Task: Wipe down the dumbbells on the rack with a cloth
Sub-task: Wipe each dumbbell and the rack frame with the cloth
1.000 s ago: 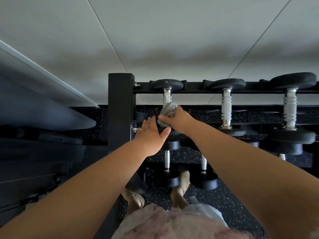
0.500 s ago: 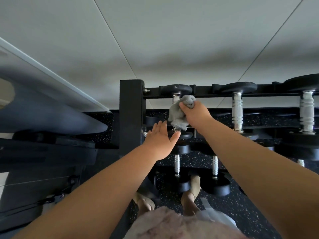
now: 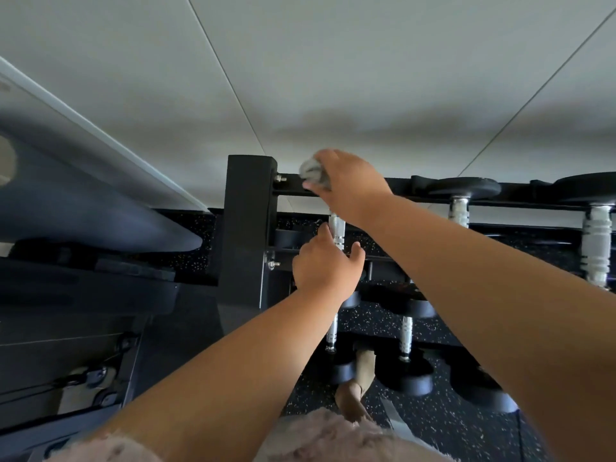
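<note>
A black rack (image 3: 248, 228) carries several black dumbbells with knurled silver handles. My right hand (image 3: 350, 185) grips a crumpled grey cloth (image 3: 311, 171) and presses it on the far head of the leftmost top-row dumbbell, whose silver handle (image 3: 336, 231) shows below the hand. That far head is hidden behind hand and cloth. My left hand (image 3: 325, 265) curls around the lower part of the same handle, thumb to the right, covering the near head.
More dumbbells sit to the right on the top row (image 3: 461, 201) and on the lower row (image 3: 406, 338). A black speckled rubber floor (image 3: 443, 425) lies below. A dark padded bench (image 3: 83, 221) stands left of the rack. A white wall rises behind.
My right hand has carried the cloth up the handle onto the far head. My left hand, flat before, has closed its fingers around the lower handle.
</note>
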Tool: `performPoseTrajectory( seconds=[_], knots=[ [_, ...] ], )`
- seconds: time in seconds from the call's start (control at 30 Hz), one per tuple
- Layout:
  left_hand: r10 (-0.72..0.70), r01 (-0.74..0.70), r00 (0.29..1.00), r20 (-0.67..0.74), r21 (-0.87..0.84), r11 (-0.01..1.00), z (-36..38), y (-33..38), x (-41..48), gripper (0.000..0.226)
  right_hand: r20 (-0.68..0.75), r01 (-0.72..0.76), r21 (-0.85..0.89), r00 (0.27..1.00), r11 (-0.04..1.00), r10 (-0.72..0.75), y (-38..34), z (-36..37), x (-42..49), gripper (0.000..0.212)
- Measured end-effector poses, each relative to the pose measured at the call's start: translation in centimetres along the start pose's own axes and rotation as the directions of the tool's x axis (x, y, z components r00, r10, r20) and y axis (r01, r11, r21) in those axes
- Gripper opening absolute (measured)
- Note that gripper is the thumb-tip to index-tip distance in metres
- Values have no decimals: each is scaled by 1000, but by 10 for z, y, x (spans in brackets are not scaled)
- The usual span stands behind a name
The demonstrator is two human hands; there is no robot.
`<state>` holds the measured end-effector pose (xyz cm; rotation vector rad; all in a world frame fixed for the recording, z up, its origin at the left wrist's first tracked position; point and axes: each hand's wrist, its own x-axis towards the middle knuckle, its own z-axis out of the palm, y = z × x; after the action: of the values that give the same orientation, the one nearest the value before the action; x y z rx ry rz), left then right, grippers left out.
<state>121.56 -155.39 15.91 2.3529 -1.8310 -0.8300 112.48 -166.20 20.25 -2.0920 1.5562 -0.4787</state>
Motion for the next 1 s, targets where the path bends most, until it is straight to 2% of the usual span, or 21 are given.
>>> performPoseTrajectory(
  seconds=[0.07, 0.13, 0.23, 0.33, 0.4, 0.47, 0.53, 0.67, 0.73, 0.8, 0.83, 0.93, 1.0],
  knots=[
    [-4, 4, 1000, 10, 5, 1000, 0, 1, 1, 65, 60, 117, -83, 992, 990, -112, -1, 2, 5, 22],
    [-8, 8, 1000, 26, 10, 1000, -1, 2, 1, 68, 37, 112, -96, 993, 989, -109, 12, 2, 3, 21],
    [-12, 10, 999, 46, 27, 1000, -2, 1, 2, 74, -14, -40, 47, 999, 998, 41, 38, -5, -10, 31],
    [-13, 12, 999, 53, 29, 1000, -3, 2, 2, 79, 46, -172, 160, 985, 972, 167, 52, -12, -17, 40],
    [-17, 15, 998, 68, 38, 999, -3, 1, 3, 82, 107, -322, 230, 946, 918, 305, 60, -14, -17, 42],
    [-19, 14, 997, 72, 59, 998, -4, 1, 3, 84, 111, -427, 219, 904, 877, 413, 64, -15, -13, 49],
    [-7, 3, 998, 60, 68, 998, -3, 1, 3, 85, 85, -395, 185, 919, 900, 386, 55, -13, -8, 48],
    [-10, 5, 998, 57, 87, 996, -4, 2, 2, 87, 69, -121, 16, 990, 992, 120, 18, -8, 18, 42],
    [-13, 8, 998, 56, 90, 996, -5, 2, 2, 87, 138, -59, -42, 988, 997, 64, 5, -8, 31, 56],
    [-10, 5, 998, 56, 85, 996, -5, 2, 2, 88, 171, -112, 43, 980, 993, 103, 3, -10, 38, 77],
    [-7, 2, 998, 58, 82, 997, -5, 1, 2, 88, 164, -157, 111, 977, 981, 138, 7, -11, 37, 76],
    [4, -8, 999, 54, 71, 997, -6, 0, 2, 89, 121, -236, 237, 970, 942, 212, 30, -14, 20, 37],
    [13, -16, 999, 45, 70, 997, -5, -1, 2, 90, 88, -301, 323, 954, 898, 288, 48, -16, 5, 22]
  ],
)
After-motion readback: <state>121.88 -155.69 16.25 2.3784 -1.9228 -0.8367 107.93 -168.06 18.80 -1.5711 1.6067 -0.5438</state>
